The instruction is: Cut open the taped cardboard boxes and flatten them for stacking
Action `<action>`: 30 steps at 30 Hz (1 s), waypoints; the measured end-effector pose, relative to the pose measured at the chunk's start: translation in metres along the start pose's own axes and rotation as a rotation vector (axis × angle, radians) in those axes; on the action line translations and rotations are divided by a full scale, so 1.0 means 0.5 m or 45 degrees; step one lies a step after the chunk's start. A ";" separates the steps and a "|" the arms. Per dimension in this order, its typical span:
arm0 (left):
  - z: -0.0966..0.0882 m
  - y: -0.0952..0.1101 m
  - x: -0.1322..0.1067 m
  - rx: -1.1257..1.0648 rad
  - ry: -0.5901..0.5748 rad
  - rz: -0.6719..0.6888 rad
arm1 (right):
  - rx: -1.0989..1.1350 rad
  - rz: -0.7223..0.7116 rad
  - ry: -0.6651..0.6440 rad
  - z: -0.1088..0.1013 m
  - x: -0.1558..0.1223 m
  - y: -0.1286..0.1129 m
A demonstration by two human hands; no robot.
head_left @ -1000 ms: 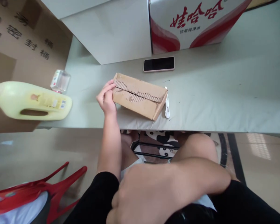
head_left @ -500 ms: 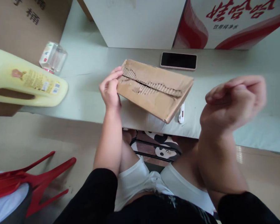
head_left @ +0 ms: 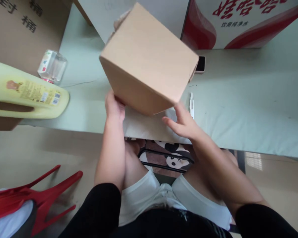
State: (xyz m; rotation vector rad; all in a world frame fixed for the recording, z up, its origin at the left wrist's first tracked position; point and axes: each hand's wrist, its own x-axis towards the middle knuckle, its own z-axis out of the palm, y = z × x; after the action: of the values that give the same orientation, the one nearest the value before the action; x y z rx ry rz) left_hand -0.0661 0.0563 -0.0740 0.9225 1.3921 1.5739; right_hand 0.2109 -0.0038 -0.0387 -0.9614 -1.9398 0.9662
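A brown cardboard box [head_left: 151,49] is tilted above the table, with a smooth side facing up and ragged flaps at its far left and right edges. My left hand [head_left: 115,107] grips its lower left side, the fingers partly hidden under it. At the box's near right corner is my right hand [head_left: 182,122], thumb and fingers apart, fingertips touching or very near the cardboard. Just right of that hand, a slim white utility knife [head_left: 191,105] lies on the table.
The pale green table [head_left: 238,109] also holds a phone [head_left: 201,64], partly covered by the box, a red and white carton [head_left: 238,26], a clear bottle [head_left: 55,67] and a big yellow jug [head_left: 27,92]. A red stool [head_left: 47,201] stands on the floor at left.
The box has been turned over from its torn, taped side to a smooth side and raised farther back. My right hand has come down and left from the air to the box's corner.
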 end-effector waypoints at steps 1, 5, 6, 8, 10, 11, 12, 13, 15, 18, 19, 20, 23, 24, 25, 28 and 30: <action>0.014 0.007 -0.009 -0.033 -0.017 -0.040 | -0.029 -0.016 0.036 -0.005 -0.001 -0.001; 0.054 0.024 -0.048 0.038 -0.298 -0.134 | -0.109 -0.078 0.147 -0.031 -0.005 -0.005; 0.060 0.024 -0.056 0.033 -0.373 -0.155 | -0.109 -0.077 0.172 -0.037 -0.005 -0.006; 0.068 0.024 -0.068 -0.004 -0.475 -0.215 | -0.100 -0.078 0.225 -0.048 -0.006 -0.007; 0.071 0.022 -0.075 -0.011 -0.517 -0.289 | -0.102 -0.096 0.273 -0.056 -0.006 -0.008; 0.072 0.022 -0.078 0.008 -0.533 -0.331 | -0.108 -0.104 0.292 -0.060 -0.007 -0.009; 0.073 0.023 -0.080 0.037 -0.559 -0.380 | -0.113 -0.109 0.308 -0.062 -0.007 -0.010; 0.074 0.024 -0.083 0.069 -0.588 -0.431 | -0.116 -0.109 0.322 -0.064 -0.008 -0.012; 0.075 0.030 -0.090 0.125 -0.647 -0.537 | -0.103 -0.103 0.354 -0.065 -0.009 -0.016; 0.078 0.043 -0.099 0.172 -0.703 -0.636 | -0.040 -0.112 0.407 -0.063 -0.010 -0.017; 0.078 0.047 -0.101 0.195 -0.715 -0.643 | -0.017 -0.116 0.419 -0.062 -0.010 -0.017; 0.077 0.051 -0.103 0.240 -0.729 -0.639 | 0.001 -0.121 0.432 -0.061 -0.010 -0.016; 0.073 0.055 -0.103 0.565 -0.730 -0.530 | 0.002 -0.118 0.469 -0.057 -0.008 -0.012; 0.071 0.053 -0.102 0.705 -0.682 -0.455 | -0.017 -0.119 0.479 -0.055 -0.007 -0.010; 0.070 0.050 -0.101 0.824 -0.588 -0.355 | -0.039 -0.125 0.482 -0.054 -0.005 -0.008; 0.069 0.036 -0.094 0.875 -0.164 0.122 | -0.075 -0.160 0.449 -0.047 -0.003 -0.001; 0.073 0.027 -0.091 0.667 0.020 0.542 | -0.067 -0.166 0.403 -0.042 -0.003 0.001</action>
State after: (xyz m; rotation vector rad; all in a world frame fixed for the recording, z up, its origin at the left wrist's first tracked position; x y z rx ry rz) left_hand -0.0165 0.0280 -0.0562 1.6076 1.7415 1.5339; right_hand 0.2298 0.0014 -0.0305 -0.9417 -1.7422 0.6485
